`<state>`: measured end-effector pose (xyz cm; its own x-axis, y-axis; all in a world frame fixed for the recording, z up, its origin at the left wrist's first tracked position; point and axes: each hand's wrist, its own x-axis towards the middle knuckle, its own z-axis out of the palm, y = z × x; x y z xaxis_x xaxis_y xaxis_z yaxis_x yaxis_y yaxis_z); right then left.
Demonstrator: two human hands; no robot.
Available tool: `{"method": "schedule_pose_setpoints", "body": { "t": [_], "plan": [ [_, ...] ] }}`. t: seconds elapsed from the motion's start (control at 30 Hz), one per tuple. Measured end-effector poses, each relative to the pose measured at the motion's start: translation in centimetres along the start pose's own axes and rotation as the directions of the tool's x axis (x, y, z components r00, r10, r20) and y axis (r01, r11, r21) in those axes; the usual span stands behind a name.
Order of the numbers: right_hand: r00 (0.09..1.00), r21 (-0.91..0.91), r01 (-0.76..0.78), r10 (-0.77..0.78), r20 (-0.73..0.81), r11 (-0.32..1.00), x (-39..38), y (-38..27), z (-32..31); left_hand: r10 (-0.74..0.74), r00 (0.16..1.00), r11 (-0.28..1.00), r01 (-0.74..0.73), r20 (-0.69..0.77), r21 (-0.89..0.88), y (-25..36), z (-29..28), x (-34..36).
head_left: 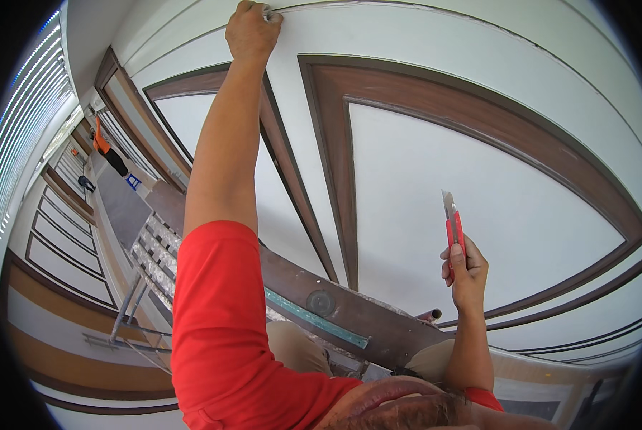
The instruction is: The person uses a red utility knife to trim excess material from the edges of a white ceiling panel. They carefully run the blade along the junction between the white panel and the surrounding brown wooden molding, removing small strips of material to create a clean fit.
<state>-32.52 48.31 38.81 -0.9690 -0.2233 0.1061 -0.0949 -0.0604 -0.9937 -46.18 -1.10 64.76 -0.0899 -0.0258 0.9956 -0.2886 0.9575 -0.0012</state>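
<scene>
My left hand (252, 34) is raised high against the white wall (378, 36), at a thin groove near the top edge of the view. Its fingers are closed around a small greyish-white bit, too hidden to name. Lower down on the right, my right hand (467, 276) grips a red utility knife (454, 233). The knife points upward with its blade out, in front of a white panel (478, 179) framed by brown wooden moulding (331, 143). From this view the blade appears apart from the wall.
Beneath me lies a dark plank (364, 315) bearing a teal strip (317, 317) and a round grey disc (321, 302). A paint-spattered scaffold (156, 251) stands at left. Farther off are a person in orange (104, 143), a blue stool (133, 182) and another person (86, 183).
</scene>
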Motion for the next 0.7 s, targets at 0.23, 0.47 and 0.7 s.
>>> {"method": "schedule_pose_setpoints", "body": {
  "t": [0.23,0.47,0.7],
  "plan": [
    [1.0,0.006,0.016,-0.016,-0.003,1.0,-0.4,-0.5,-0.9,-0.104,0.994,0.98,0.108,-0.029,0.168,-7.5,-2.8,0.3],
    [0.999,0.019,-0.016,0.016,0.035,1.0,0.3,0.7,0.2,-0.184,0.962,0.979,0.197,0.202,-0.045,-5.9,-4.0,0.0],
    [0.985,-0.134,0.075,-0.052,0.164,0.988,1.3,-0.5,3.4,-0.62,0.71,0.645,0.704,0.334,-0.298,-7.2,-3.1,-2.3]
  ]
}}
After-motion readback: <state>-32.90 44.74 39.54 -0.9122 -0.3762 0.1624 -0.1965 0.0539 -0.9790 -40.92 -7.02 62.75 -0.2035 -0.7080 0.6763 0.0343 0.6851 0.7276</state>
